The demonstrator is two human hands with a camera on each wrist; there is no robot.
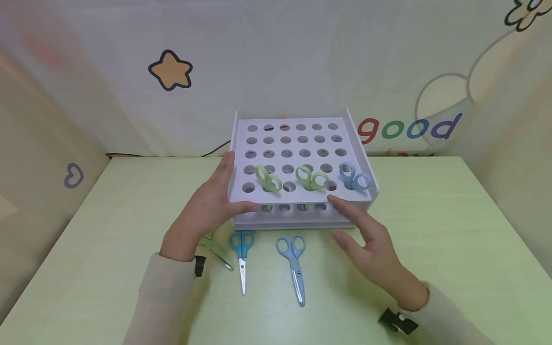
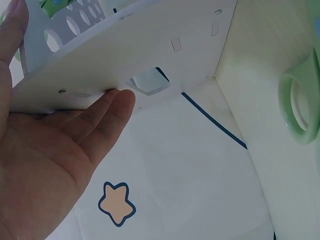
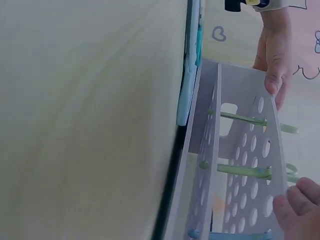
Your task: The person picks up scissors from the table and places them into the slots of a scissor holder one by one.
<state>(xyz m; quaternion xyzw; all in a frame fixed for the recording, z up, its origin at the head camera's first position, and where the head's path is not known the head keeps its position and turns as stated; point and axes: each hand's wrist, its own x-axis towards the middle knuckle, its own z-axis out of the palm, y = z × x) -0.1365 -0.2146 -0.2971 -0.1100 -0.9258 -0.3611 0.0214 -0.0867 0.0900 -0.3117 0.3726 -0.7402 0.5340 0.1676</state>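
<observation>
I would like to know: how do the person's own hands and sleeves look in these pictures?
The left hand and the right hand show no gloves or rings. Long, pale beige sleeves cover both arms. A small black piece shows near each sleeve's end; the right one has a light spot.

The rack [image 1: 293, 223] looks like smooth matt plastic, the teal scissors [image 1: 243, 268] glossy metal (plastic, though, at the handles [image 1: 242, 250]).
</observation>
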